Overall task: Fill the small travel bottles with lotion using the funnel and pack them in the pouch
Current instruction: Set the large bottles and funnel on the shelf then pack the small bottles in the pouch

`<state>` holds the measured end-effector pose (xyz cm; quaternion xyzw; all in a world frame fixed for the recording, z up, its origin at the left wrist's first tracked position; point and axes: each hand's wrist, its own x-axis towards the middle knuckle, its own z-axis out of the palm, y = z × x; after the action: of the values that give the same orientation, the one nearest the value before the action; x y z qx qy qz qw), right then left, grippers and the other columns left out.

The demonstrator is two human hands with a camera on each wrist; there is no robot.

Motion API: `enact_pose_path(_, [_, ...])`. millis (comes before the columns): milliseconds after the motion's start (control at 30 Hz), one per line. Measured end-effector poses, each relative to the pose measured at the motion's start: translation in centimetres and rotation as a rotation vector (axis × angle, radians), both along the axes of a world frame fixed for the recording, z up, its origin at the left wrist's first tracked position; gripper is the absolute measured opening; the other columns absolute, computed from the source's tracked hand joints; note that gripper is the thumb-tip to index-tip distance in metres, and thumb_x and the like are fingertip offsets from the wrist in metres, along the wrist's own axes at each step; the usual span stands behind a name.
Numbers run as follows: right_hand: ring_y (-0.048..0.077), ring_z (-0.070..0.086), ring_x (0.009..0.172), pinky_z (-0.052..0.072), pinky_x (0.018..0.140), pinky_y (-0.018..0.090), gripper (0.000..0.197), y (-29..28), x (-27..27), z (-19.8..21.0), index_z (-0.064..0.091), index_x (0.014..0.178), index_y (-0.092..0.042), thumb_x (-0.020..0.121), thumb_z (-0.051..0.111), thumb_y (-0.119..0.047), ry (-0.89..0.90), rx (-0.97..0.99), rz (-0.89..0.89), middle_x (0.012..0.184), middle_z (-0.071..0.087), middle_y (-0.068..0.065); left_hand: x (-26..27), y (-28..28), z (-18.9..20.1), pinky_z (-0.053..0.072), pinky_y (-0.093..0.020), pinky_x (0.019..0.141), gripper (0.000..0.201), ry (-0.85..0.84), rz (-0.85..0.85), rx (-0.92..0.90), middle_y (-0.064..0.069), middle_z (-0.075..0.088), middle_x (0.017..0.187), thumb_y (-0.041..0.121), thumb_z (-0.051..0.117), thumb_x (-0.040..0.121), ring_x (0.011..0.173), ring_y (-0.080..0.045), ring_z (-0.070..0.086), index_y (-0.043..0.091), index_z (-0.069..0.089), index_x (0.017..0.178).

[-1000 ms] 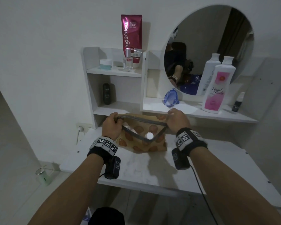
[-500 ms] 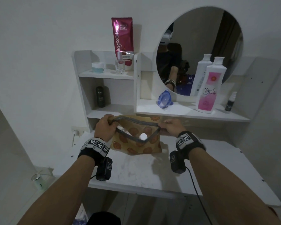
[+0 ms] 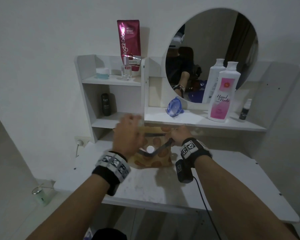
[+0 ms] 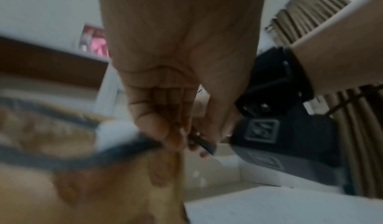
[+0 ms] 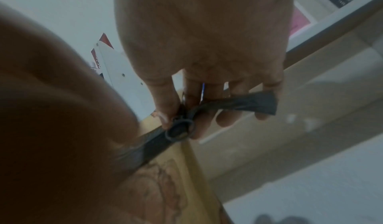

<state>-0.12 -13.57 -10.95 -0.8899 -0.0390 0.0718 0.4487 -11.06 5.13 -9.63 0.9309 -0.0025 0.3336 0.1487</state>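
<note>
The pouch (image 3: 155,154), tan with brown rounded patches and a dark zip band, stands on my white bench (image 3: 215,184) just under the long shelf (image 3: 204,122), and its mouth gapes open. Inside it a small bottle stands upright, its white cap (image 3: 150,149) showing just beside the near zip edge. My right hand (image 3: 179,135) holds the right end of the pouch: its grip is clenched on the zip band, thumb and forefinger pinching the ringed zip pull (image 5: 179,130) while the loose tail of the band runs across my other fingers. My left hand (image 3: 128,135) hangs over the left part of the opening, blurred in the head view; from the wrist camera its fingers are curled and their tips sit at the dark band beside the cap, but the blur is too heavy for me to tell whether that grip holds the band or merely touches it. On the shelf behind, the blue funnel (image 3: 174,108) lies on its side, and well to its right the pink-and-white lotion bottle (image 3: 222,94) stands upright before the round mirror (image 3: 232,40), with a small dark spray bottle (image 3: 244,111) beside it.
</note>
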Motion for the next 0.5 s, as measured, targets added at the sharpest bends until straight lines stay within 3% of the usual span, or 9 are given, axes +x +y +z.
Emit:
enact_pose_path(67, [0.03, 0.069, 0.099, 0.059, 0.085, 0.041, 0.021, 0.3, 0.5, -0.2, 0.073, 0.099, -0.01, 0.081, 0.069, -0.019, 0.044, 0.101, -0.046, 0.103, 0.072, 0.013, -0.8, -4.4, 0.2, 0.044, -0.03, 0.068, 0.021, 0.13, -0.162, 0.092, -0.001, 0.06, 0.1, 0.029, 0.059, 0.087, 0.087, -0.02, 0.059, 0.02, 0.056, 0.106])
enact_pose_path(100, [0.032, 0.07, 0.096, 0.06, 0.081, 0.043, 0.019, 0.5, 0.3, -0.1, 0.073, 0.094, -0.008, 0.078, 0.069, -0.017, 0.033, 0.049, -0.032, 0.102, 0.073, 0.016, -1.0, -6.3, -0.1, 0.042, -0.031, 0.065, 0.02, 0.238, -0.187, 0.11, -0.002, 0.062, 0.095, 0.03, 0.057, 0.088, 0.084, -0.022, 0.061, 0.019, 0.056, 0.105])
enact_pose_path(167, [0.034, 0.071, 0.088, 0.06, 0.079, 0.044, 0.005, 0.6, -0.4, 0.6, 0.07, 0.07, -0.006, 0.074, 0.068, -0.009, 0.002, -0.007, -0.024, 0.091, 0.074, 0.02, -0.3, -9.1, -1.5, 0.042, -0.035, 0.069, 0.036, 0.399, -0.154, 0.126, -0.01, 0.061, 0.104, 0.034, 0.059, 0.088, 0.094, -0.029, 0.06, 0.015, 0.052, 0.119])
enact_pose_path(233, [0.03, 0.07, 0.085, 0.059, 0.082, 0.04, 0.018, 0.4, -1.6, 1.3, 0.064, 0.058, -0.009, 0.075, 0.069, -0.008, 0.025, -0.045, -0.036, 0.086, 0.074, 0.018, 0.6, -10.5, -2.8, 0.045, -0.038, 0.079, 0.044, 0.473, -0.093, 0.089, -0.015, 0.055, 0.115, 0.033, 0.061, 0.089, 0.104, -0.032, 0.055, 0.011, 0.049, 0.125])
enact_pose_path(333, [0.027, 0.068, 0.083, 0.057, 0.084, 0.038, 0.015, -0.4, -1.5, 0.9, 0.065, 0.064, -0.012, 0.077, 0.071, -0.016, 0.028, 0.042, -0.091, 0.088, 0.073, 0.012, 1.8, -11.2, -3.3, 0.046, -0.036, 0.079, 0.039, 0.466, -0.021, 0.018, -0.013, 0.058, 0.113, 0.035, 0.061, 0.089, 0.102, -0.029, 0.058, 0.01, 0.053, 0.118])
enact_pose_path(433, [0.031, 0.072, 0.079, 0.059, 0.081, 0.049, 0.022, -1.0, -0.3, 0.0, 0.073, 0.073, -0.006, 0.07, 0.075, -0.028, 0.058, 0.06, -0.065, 0.077, 0.075, 0.011, 2.3, -11.1, -2.6, 0.043, -0.033, 0.071, 0.022, 0.406, 0.012, -0.054, -0.008, 0.067, 0.099, 0.034, 0.061, 0.089, 0.087, -0.024, 0.062, 0.013, 0.058, 0.096])
enact_pose_path(500, [0.031, 0.073, 0.075, 0.059, 0.077, 0.053, 0.031, -1.8, 2.1, -1.8, 0.073, 0.077, -0.005, 0.069, 0.073, -0.035, 0.061, 0.079, -0.057, 0.072, 0.075, 0.009, 2.4, -10.9, -2.2, 0.039, -0.032, 0.065, 0.014, 0.386, 0.026, -0.011, -0.007, 0.069, 0.092, 0.029, 0.058, 0.09, 0.072, -0.021, 0.055, 0.017, 0.055, 0.084])
